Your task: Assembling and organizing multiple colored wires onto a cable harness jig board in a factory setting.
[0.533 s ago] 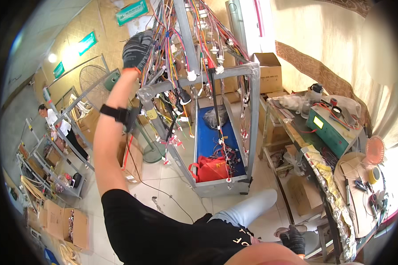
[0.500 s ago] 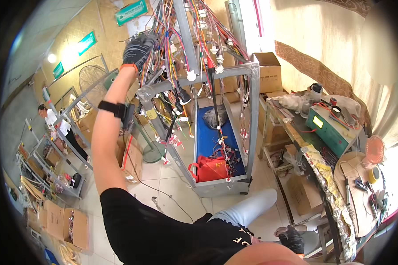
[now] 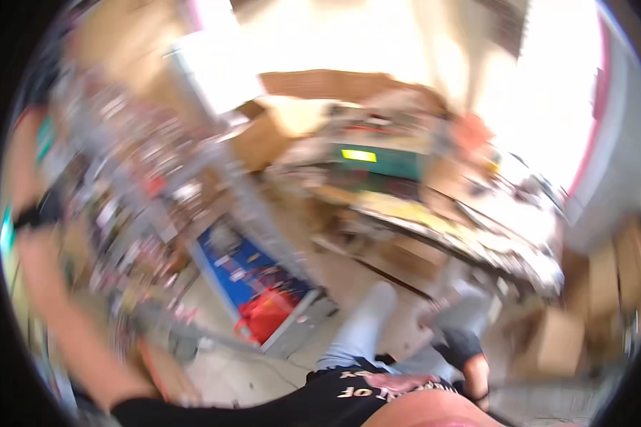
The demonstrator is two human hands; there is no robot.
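— From where is the scene viewed?
— From head height, above the fingers of the right hand (image 3: 461, 347), with the fisheye tilted downward.
— And what is faced?
— The workbench (image 3: 470, 249) beyond those fingers; the shirt (image 3: 278, 391) is seen nearer, and the left hand (image 3: 44, 70) is caught at the left rim.

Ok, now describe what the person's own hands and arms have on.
The left glove looks dark but is heavily blurred; the right glove is dark with an orange cuff edge. A black band with a bulky dark piece circles the left arm. The left sleeve is short, black.
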